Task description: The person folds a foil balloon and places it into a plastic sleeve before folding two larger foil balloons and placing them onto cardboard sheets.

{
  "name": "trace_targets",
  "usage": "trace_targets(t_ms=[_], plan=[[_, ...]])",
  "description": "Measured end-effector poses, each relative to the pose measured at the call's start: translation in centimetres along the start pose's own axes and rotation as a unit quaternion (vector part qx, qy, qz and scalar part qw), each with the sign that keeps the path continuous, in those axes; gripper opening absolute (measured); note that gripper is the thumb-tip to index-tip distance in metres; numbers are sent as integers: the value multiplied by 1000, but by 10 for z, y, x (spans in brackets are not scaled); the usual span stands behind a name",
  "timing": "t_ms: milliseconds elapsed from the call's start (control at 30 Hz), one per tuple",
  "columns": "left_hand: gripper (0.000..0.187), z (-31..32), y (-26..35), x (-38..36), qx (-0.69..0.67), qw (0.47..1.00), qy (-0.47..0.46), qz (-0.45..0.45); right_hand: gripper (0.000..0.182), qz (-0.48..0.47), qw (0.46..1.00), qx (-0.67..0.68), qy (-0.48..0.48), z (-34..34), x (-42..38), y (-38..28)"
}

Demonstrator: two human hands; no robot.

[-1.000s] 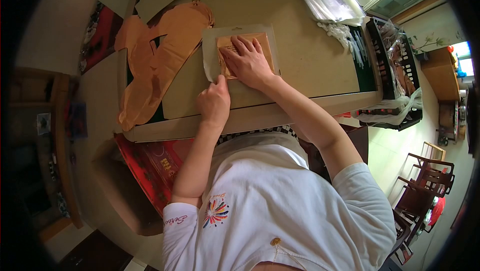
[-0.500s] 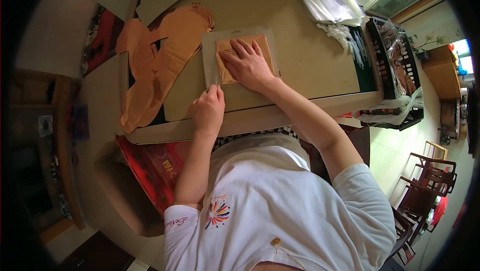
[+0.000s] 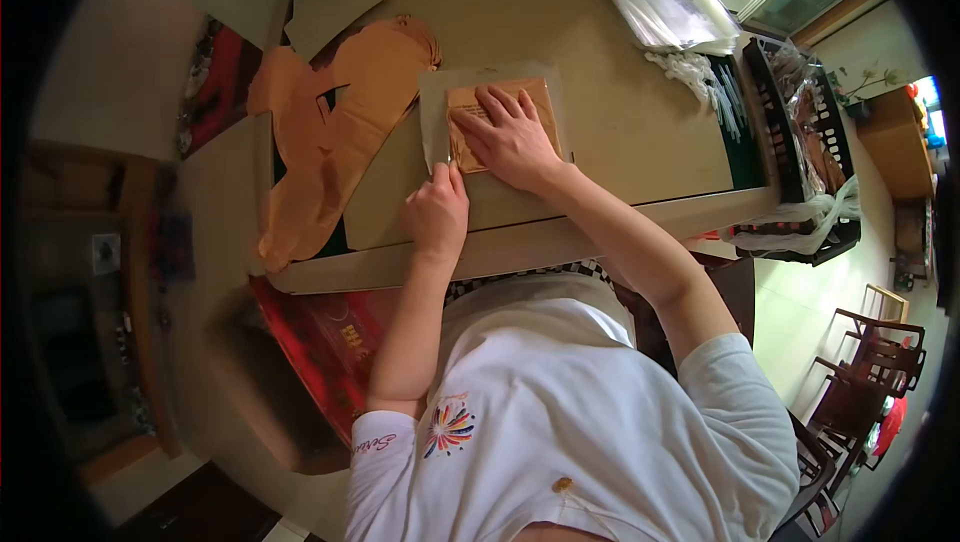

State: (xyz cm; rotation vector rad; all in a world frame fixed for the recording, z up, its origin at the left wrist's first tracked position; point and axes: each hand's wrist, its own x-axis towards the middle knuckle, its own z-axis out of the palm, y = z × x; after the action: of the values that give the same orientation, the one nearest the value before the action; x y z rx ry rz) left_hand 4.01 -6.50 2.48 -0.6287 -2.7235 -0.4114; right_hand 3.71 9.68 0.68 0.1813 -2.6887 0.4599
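Left hand (image 3: 437,212) slid back up the clear sleeve (image 3: 436,112).

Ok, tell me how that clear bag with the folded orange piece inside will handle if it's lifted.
The clear bag looks thin and glossy, so probably floppy and a bit slippery. The folded orange piece lies flat under the right hand, so likely light. The left hand pinches the bag's edge, which suggests it bends easily.

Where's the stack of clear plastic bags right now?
In the head view, the stack of clear plastic bags lies at the table's far right corner, beyond the right hand, just above a bundle of white ties.
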Motion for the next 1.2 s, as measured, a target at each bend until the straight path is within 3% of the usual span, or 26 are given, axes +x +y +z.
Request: trace_targets(t_ms=[633,833,1033,1200], plan=[[19,7,-3,0,-6,996,-34,79,38,8,999,10,-37,-3,-1,1],[20,-3,1,-3,-13,995,-68,66,38,4,999,-5,-36,-4,-2,0],[20,-10,-16,-15,-8,997,21,79,38,-1,1000,-9,-20,-2,-2,0],[21,-11,-16,-10,-28,997,8,77,40,-7,999,-18,-25,-2,-2,1]])
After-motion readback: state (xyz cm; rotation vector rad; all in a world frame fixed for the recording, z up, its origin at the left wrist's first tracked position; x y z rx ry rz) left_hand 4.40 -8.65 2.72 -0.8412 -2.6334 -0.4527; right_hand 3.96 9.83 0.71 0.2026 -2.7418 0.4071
